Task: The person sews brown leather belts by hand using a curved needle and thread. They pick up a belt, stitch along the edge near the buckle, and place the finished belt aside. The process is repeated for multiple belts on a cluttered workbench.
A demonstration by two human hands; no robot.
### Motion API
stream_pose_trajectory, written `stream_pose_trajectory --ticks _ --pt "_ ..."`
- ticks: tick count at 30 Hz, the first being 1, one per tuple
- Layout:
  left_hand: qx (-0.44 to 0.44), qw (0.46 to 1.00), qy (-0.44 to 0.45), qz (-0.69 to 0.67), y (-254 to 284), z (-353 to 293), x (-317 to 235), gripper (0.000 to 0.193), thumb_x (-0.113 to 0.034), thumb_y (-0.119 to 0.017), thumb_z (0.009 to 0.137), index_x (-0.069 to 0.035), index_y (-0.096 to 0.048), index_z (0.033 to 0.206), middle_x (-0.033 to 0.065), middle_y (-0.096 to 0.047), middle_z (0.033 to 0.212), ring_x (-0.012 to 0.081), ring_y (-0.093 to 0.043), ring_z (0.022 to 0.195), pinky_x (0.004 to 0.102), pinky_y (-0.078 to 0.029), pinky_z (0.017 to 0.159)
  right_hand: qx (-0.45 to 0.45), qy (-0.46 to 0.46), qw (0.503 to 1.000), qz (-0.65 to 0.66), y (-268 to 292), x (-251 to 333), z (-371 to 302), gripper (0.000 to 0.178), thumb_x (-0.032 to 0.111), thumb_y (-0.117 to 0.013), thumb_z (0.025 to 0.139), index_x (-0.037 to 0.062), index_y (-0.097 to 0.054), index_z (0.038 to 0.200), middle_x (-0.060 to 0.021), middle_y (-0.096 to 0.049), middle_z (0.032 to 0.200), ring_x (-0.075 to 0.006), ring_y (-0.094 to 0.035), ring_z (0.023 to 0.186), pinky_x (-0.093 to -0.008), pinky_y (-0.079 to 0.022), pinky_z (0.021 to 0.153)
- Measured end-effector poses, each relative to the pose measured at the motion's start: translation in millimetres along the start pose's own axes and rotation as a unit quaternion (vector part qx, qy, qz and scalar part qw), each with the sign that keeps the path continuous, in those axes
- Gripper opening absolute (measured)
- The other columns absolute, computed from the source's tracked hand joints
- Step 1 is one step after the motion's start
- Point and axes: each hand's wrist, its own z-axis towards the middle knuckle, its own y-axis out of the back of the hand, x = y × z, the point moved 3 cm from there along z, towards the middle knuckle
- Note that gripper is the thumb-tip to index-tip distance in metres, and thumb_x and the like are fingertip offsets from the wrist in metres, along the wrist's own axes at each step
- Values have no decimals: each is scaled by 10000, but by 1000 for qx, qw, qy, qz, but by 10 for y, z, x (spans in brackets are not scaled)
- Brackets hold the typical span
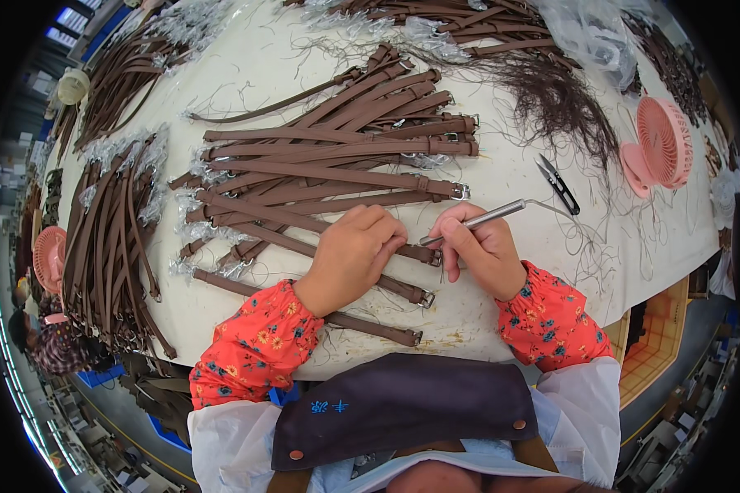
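Brown leather straps [329, 177] cover the table [510, 177] in loose fans; yours is the strap [407, 251] running under both hands near the front edge.

Left hand [349, 255]: fingers curled, pressed flat on the strap, pinning it. Not gripping around it as far as I can see.

Right hand [481, 251]: closed on a metal tool [477, 220], pen-style, tip down at the buckle [436, 257] end. Tip itself is hidden by your fingers, so can't tell if it's touching leather or metal.

Hands sit close, just apart, the buckle between them.

Risks, my read:
- Tip slips off the buckle and scores the strap face, likely if the left hand's pressure eases and the strap skates.
- Left fingertips are right beside the tip; a slip goes into them.
- Straps overlap underneath, so you may be pinning two and shifting the wrong one.
- Loose thread pile [551, 103] and stray strands near your right wrist could snag the tool or drag into the work.
- Snips [557, 182] lie open-side near your right hand, just beyond the tool; elbow sweep could knock them or the pink fan [662, 144] off.
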Motion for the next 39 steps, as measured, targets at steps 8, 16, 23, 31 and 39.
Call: stream_pose_trajectory --ticks 8,16,23,31,39 --pt "-6 999 27 -36 15 7 34 48 -48 -705 877 -54 -672 912 91 -653 830 306 -603 771 388 -470 673 6 0 1000 -11 -7 -13 12 287 233 -515 1081 -9 -627 974 -16 -603 677 -71 -573 530 -214 -446 497" --pt "-6 999 25 -36 26 6 26 48 -50 -705 879 -59 -673 913 79 -650 827 290 -584 750 385 -458 656 8 -2 1000 -12 -4 -16 13 289 247 -519 1082 -1 -630 984 -12 -605 679 -69 -573 531 -211 -441 504" --pt "-12 999 20 -35 26 2 33 46 -55 -700 888 -62 -669 921 76 -640 809 283 -571 731 381 -450 641 10 -5 1000 -10 -9 -17 17 290 252 -520 1083 1 -631 991 -14 -605 678 -70 -575 535 -212 -443 506" --pt "45 976 138 -164 140 -1 39 167 -15 -727 872 -51 -692 1031 73 -634 966 235 -591 753 348 -491 699 -7 0 1000 5 6 6 -1 302 259 -498 1090 -4 -630 1021 -28 -605 667 -78 -575 543 -223 -466 534" --pt "114 991 5 -67 144 45 36 169 -51 -751 858 -64 -694 1016 86 -590 953 285 -594 845 390 -497 728 -36 37 999 5 38 46 18 330 285 -480 1094 -10 -613 1027 -20 -597 641 -81 -569 538 -301 -558 770"
